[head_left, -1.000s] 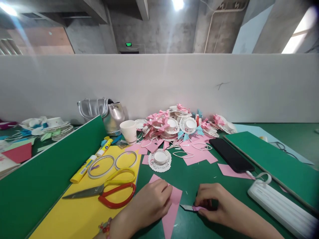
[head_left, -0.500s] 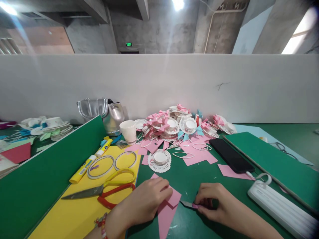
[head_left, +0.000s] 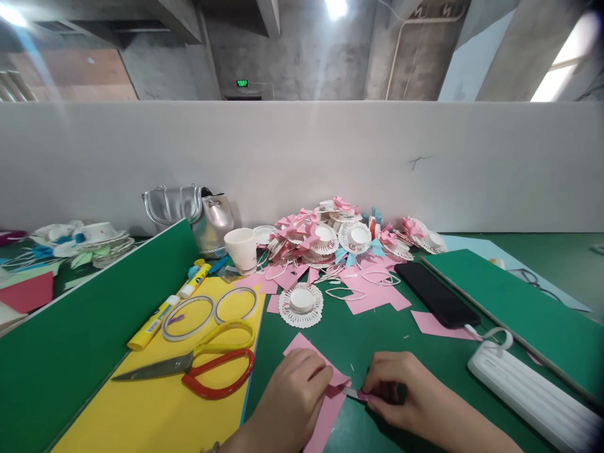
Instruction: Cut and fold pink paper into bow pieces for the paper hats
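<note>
Right hand [head_left: 401,393] closed, fingertips pinching a small craft knife [head_left: 355,394] by its pink handle; grey blade tip points left toward the left hand, long axis roughly left-right and near level with the table. Left hand [head_left: 295,396] closed, fingers pressed down on one pink paper sheet [head_left: 325,409], which lies on the green table [head_left: 377,340] at the near edge, its long axis running away from the person, far corner pointing up-left. Blade tip sits at the sheet's right edge, between the two hands. Counts: one pair of scissors [head_left: 198,365] with a yellow and a red handle, blades pointing left, on one yellow sheet [head_left: 141,415]; two tape rings [head_left: 189,316] just beyond the scissors; one white paper cup [head_left: 241,249]; one black phone [head_left: 436,294]; one white power strip [head_left: 533,393] at the right.
</note>
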Tool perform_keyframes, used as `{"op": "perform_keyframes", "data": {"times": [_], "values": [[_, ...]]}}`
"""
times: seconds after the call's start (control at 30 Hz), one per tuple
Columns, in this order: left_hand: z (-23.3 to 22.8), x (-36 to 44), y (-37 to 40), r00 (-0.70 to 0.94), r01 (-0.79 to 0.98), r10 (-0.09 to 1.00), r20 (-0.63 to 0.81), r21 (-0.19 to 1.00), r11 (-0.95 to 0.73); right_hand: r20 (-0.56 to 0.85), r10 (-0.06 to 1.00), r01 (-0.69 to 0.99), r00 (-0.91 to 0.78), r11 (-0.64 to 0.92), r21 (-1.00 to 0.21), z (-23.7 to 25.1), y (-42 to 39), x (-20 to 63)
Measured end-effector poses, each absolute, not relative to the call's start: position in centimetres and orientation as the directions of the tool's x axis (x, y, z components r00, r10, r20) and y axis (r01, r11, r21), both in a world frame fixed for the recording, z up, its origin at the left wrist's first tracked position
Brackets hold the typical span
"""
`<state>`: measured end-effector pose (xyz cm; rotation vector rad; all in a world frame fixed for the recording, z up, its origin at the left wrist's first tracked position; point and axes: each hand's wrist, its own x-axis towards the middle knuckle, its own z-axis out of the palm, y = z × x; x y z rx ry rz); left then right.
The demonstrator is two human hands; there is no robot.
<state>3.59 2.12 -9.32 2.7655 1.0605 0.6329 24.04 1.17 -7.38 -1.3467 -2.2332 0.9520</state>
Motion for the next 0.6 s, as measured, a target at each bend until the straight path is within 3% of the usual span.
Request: {"op": "perform_keyframes", "data": {"times": [0.4,0.6], "values": [[-8.7,3.7,0.8,0.681,0.572,0.543,0.492,0.106,-0.813,-0.030,0.904,0.639,-0.427,0.278,-0.717,-7.6,1.2,24.1],[-9.8,3.5,1.0,0.763,0.553,0.449,0.465,-0.109,-0.826,-0.034,0.906,0.654,-0.421,0.277,-0.704,-7.6,1.2,23.9]]}}
